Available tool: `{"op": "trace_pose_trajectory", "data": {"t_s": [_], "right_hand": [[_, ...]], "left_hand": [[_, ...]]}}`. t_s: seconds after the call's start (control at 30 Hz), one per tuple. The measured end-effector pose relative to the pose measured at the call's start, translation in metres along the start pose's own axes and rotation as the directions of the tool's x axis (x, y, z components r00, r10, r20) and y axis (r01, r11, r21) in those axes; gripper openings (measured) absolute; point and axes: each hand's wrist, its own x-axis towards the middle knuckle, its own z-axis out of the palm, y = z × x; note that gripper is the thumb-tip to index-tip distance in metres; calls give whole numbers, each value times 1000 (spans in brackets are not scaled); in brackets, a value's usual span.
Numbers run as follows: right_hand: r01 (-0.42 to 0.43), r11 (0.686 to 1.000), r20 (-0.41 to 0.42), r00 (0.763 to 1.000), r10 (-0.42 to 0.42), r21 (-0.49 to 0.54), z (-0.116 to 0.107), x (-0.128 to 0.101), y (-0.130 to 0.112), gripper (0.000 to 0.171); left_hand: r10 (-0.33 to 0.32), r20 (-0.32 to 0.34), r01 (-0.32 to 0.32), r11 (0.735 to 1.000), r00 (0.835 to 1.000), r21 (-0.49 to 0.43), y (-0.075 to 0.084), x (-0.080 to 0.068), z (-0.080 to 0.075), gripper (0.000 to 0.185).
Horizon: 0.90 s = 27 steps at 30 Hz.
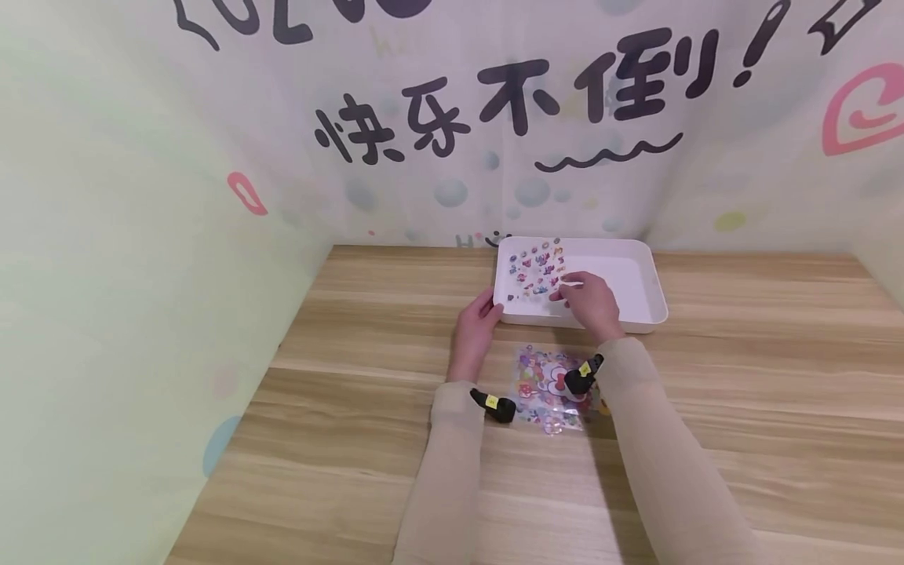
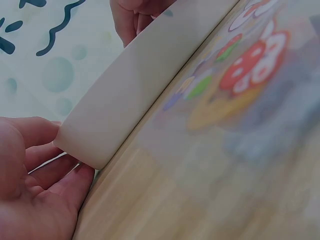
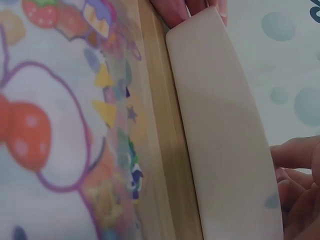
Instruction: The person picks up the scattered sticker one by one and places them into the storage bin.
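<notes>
A white rectangular tray (image 1: 628,282) stands on the table against the back wall. My left hand (image 1: 475,333) grips its near left corner, thumb at the rim and fingers along the side, as the left wrist view also shows. A clear sheet of small colourful stickers (image 1: 534,271) lies in the tray's left part. Over the tray, my right hand (image 1: 593,306) has its thumb and index finger apart at that sheet's right edge. In the right wrist view its fingers (image 3: 295,152) are partly hidden behind the tray's wall.
Nearer the body, a transparent packet with cartoon stickers (image 1: 540,388) lies on the wooden table (image 1: 367,439), partly under the right wrist. A printed cloth backdrop (image 1: 438,188) rises behind the tray, and a pale wall (image 1: 141,275) borders the left side.
</notes>
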Motion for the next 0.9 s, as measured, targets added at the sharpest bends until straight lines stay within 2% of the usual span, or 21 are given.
{"op": "trace_pose_trajectory", "data": {"t_s": [0.2,0.37,0.53,0.77,0.9], "right_hand": [[23,997,17,1000,-21,-73,1,2,2,35],[5,992,51,999,1,-125,1,0,4,35],[13,986,60,998,-3,-164,2,-1,7,28],[82,942,20,997,-79,-325,4,0,3,23],[79,932,20,997,-77,-355,4,-2,1,24]], "left_hand": [[13,-5,-13,1000,1000,-1,0,0,1,44],[-6,-3,6,1000,1000,30,-4,-2,3,43],[-10,-2,10,1000,1000,12,-6,-5,4,42],[-11,-8,11,1000,1000,18,-1,-3,2,43],[-18,-11,18,1000,1000,23,0,-2,2,42]]}}
